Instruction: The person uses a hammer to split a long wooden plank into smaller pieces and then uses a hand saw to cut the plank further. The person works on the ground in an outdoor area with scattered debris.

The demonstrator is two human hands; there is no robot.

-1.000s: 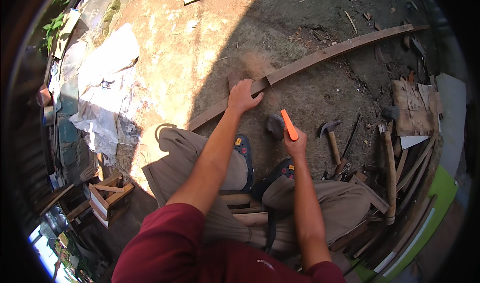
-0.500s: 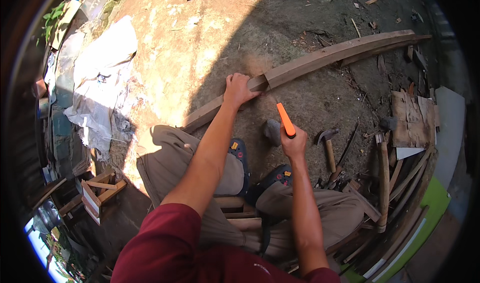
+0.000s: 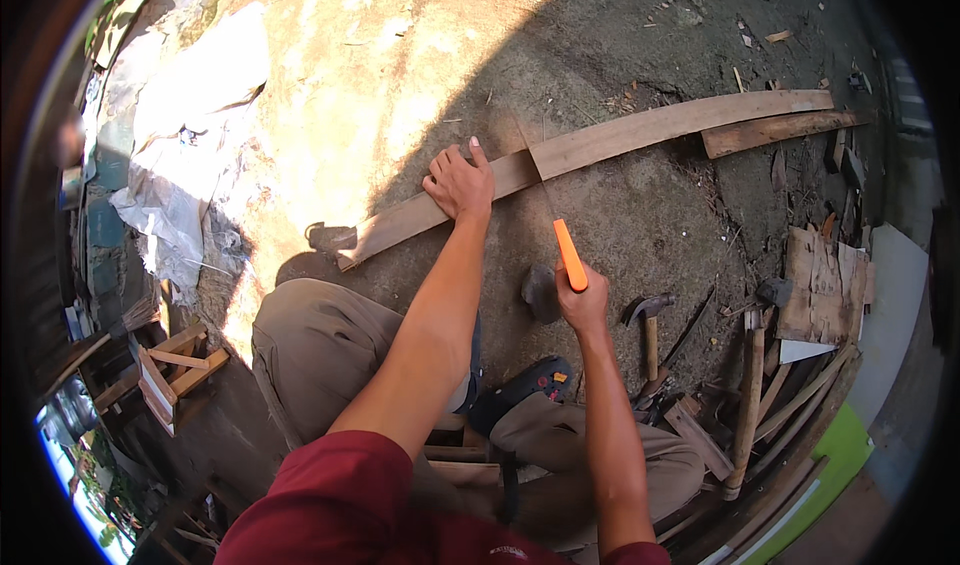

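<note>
Our left hand [image 3: 462,183] lies on the long board [image 3: 640,141], which slants over the ground [image 3: 640,215] before us, thumb apart from the other fingers; our right hand [image 3: 584,303] has its fingers clamped on the orange-handled saw [image 3: 568,252], and a hammer [image 3: 651,337] lies to its right

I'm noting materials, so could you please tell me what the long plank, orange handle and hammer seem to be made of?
Long plank: wood, apparently unfinished, by its dull brown face.
Orange handle: probably smooth plastic, by its even, bright colour.
Hammer: likely bare wooden shaft, tan; dark head, probably metal by its shape.
</note>
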